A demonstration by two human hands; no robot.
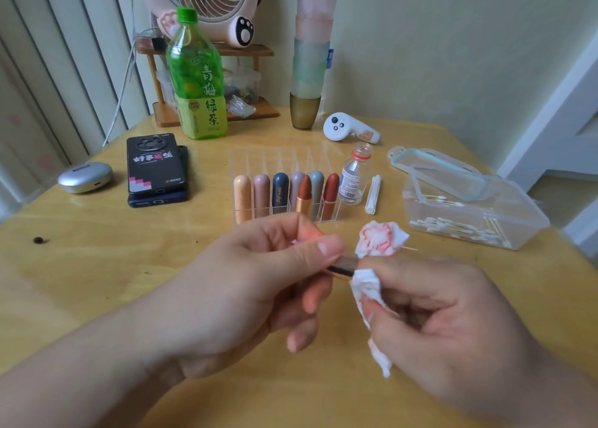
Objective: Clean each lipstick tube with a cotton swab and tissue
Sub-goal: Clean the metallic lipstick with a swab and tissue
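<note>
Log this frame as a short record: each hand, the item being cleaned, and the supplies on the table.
left hand: pinches a lipstick tube
right hand: holds a red-stained tissue wrapped on the tube's end
organiser: seven lipsticks standing
small bottle: uncapped, beside organiser
swab box: open, lid resting on it

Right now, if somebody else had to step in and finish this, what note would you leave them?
Left hand holds a lipstick tube. Right hand pinches a red-stained tissue against the tube's end. Seven more lipsticks stand in the clear rack; swabs lie in the open box. Done: this tube is mid-wipe. Left: finish it, return it; which others are clean cannot be told.
</note>
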